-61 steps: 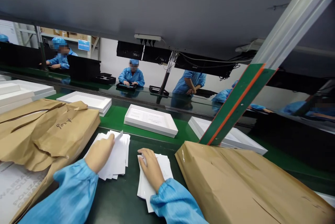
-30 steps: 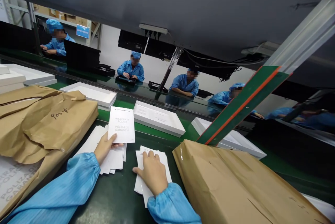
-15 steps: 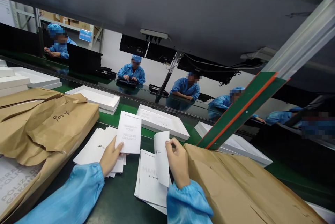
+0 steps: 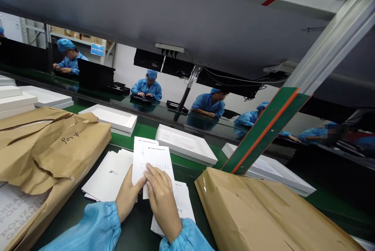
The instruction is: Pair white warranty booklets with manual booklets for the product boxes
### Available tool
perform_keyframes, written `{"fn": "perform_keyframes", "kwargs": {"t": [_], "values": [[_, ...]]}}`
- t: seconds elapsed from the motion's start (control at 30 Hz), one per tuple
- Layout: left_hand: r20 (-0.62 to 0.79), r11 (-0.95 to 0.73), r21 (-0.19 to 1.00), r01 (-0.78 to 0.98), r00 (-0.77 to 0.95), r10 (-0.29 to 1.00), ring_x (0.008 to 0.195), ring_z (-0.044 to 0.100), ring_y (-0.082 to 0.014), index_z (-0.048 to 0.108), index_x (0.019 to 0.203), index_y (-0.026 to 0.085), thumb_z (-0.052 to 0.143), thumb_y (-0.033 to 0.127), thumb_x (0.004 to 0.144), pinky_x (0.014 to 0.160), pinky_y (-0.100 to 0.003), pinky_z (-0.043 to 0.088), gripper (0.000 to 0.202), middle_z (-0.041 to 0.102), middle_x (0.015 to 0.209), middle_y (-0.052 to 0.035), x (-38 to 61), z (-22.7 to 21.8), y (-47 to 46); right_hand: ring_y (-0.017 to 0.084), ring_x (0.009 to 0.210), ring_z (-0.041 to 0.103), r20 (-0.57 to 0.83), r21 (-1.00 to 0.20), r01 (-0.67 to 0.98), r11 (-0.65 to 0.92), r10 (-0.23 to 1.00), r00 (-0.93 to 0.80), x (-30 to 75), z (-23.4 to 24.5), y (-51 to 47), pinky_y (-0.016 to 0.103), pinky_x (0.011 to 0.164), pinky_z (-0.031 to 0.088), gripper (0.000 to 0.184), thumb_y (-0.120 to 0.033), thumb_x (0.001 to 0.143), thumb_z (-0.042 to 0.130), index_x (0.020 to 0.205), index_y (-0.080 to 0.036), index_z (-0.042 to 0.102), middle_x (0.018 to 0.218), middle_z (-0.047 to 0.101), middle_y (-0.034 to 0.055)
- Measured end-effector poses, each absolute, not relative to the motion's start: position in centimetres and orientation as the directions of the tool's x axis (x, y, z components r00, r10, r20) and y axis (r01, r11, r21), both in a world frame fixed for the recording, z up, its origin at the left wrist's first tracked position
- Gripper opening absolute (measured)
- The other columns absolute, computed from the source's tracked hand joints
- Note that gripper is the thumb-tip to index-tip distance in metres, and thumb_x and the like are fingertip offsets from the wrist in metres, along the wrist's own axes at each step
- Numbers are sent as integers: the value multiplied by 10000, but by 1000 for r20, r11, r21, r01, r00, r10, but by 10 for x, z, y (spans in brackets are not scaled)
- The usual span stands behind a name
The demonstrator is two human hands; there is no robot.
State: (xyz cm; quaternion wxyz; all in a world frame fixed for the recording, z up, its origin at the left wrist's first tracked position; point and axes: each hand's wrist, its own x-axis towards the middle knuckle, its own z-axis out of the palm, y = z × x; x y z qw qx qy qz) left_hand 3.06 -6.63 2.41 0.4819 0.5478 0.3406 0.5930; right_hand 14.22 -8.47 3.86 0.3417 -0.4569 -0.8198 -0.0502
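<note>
My left hand (image 4: 129,194) is closed on the lower left edge of a white warranty policy leaflet (image 4: 138,157). Lying over that leaflet is a white manual (image 4: 161,157), shifted a little to the right, with my right hand (image 4: 162,196) closed on its lower part. The two overlap, and the fingers hide some of their print. Left of my hands lies a pile of white leaflets (image 4: 107,176) on the dark work surface. A stack of manuals (image 4: 184,202) sits partly beneath my right hand.
Brown paper packages lie on the left (image 4: 70,141) and right (image 4: 243,204). White open boxes (image 4: 187,145) stand along the green line beyond. A slanted metal post (image 4: 263,129) rises at right, under a low shelf (image 4: 175,12). Several co-workers in blue (image 4: 146,88) sit across.
My right hand has lifted a manual off the right stack and moved left, laying it over the leaflet in my left hand. The view has tipped slightly upward.
</note>
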Motion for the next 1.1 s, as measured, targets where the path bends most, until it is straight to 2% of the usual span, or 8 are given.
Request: {"fn": "perform_keyframes", "kwargs": {"t": [0.1, 0.17, 0.23, 0.33, 0.43, 0.6, 0.77, 1.1], "values": [[270, -256, 931, -259, 20, 963, 1025, 434, -187, 344, 1110, 149, 441, 298, 714, 884, -339, 338, 434, 472, 1116, -79, 28, 25, -62, 227, 1104, 290, 667, -331, 788, 519, 720, -194, 154, 39, -75, 452, 889, 256, 344, -187, 756, 380, 1095, -232, 405, 1198, 377, 62], [239, -226, 930, -289, 11, 971, 1003, 452, -208, 332, 1116, 157, 441, 319, 710, 835, -362, 381, 450, 469, 1117, -87, 26, 26, -60, 245, 1101, 293, 665, -540, 715, 445, 746, 37, 164, 39, -67, 451, 872, 281, 425, -263, 728, 434, 1140, -212, 342, 1202, 352, 93], [230, -218, 930, -296, 7, 973, 995, 458, -216, 329, 1116, 160, 439, 334, 709, 809, -365, 398, 456, 473, 1111, -88, 23, 26, -57, 245, 1046, 372, 507, -795, 476, 377, 843, 179, 172, 38, -61, 414, 804, 365, 462, -325, 710, 457, 1134, -192, 333, 1162, 395, 113], [261, -262, 931, -253, -36, 965, 997, 455, -200, 364, 1081, 152, 442, 328, 708, 841, -344, 374, 420, 494, 1082, -78, 18, 24, -50, 217, 840, 526, 124, -991, 51, 123, 992, 12, 173, 36, -58, 317, 593, 455, 388, -383, 703, 462, 1029, -175, 436, 972, 544, 106], [306, -312, 931, -192, -58, 950, 991, 457, -181, 389, 1050, 151, 434, 318, 715, 861, -321, 355, 378, 496, 1073, -71, 13, 22, -44, 167, 635, 560, -43, -995, -84, -55, 990, -133, 169, 31, -59, 226, 435, 406, 352, -421, 671, 503, 903, -157, 517, 752, 602, 70], [306, -307, 943, -127, -24, 952, 883, 527, -168, 361, 1059, 164, 387, 351, 737, 742, -280, 430, 373, 517, 1034, -74, 11, 13, -39, 125, 528, 548, 25, -996, -84, 21, 999, -45, 168, 21, -55, 187, 382, 352, 373, -457, 653, 508, 851, -141, 514, 714, 597, 58], [127, -124, 991, -59, 56, 990, 402, 542, -141, 319, 1012, 156, 328, 405, 747, 389, -224, 391, 364, 576, 524, 1, 15, 0, -36, 90, 347, 481, 22, -999, -33, 24, 999, 45, 175, 9, -48, 179, 318, 300, 405, -478, 637, 513, 853, -139, 467, 557, 580, 26], [161, -162, 987, 11, 94, 983, 454, 546, -157, 330, 967, 163, 414, 350, 707, 480, -263, 432, 331, 536, 476, 32, 14, 1, -37, 62, 262, 390, 32, -994, 108, 36, 998, -47, 177, -2, -45, 146, 256, 212, 451, -531, 693, 379, 874, -119, 420, 382, 470, -44]]}}
